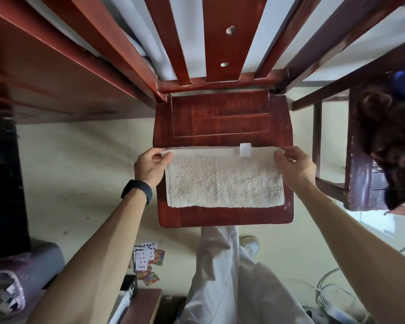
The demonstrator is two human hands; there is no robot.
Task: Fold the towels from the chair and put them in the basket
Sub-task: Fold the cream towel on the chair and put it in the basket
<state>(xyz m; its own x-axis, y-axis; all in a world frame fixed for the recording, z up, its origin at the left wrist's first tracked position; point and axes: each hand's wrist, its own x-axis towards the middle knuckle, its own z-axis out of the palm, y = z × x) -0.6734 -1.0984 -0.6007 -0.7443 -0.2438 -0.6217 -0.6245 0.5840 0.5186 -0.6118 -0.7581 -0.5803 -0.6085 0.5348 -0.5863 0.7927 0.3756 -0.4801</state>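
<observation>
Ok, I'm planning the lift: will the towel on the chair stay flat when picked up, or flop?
Probably floppy: the towel is soft terry, lying limp on the chair seat. Likely light: the left hand and right hand merely pinch its corners.

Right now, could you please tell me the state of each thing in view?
Towel: lies flat, far corners held.
Chair: upright, the towel on its seat.
Left hand: pinches the towel's far left corner.
Right hand: pinches the towel's far right corner.
Tag: folded over the towel's far edge.
Cards: scattered on the floor, some face up.
</observation>
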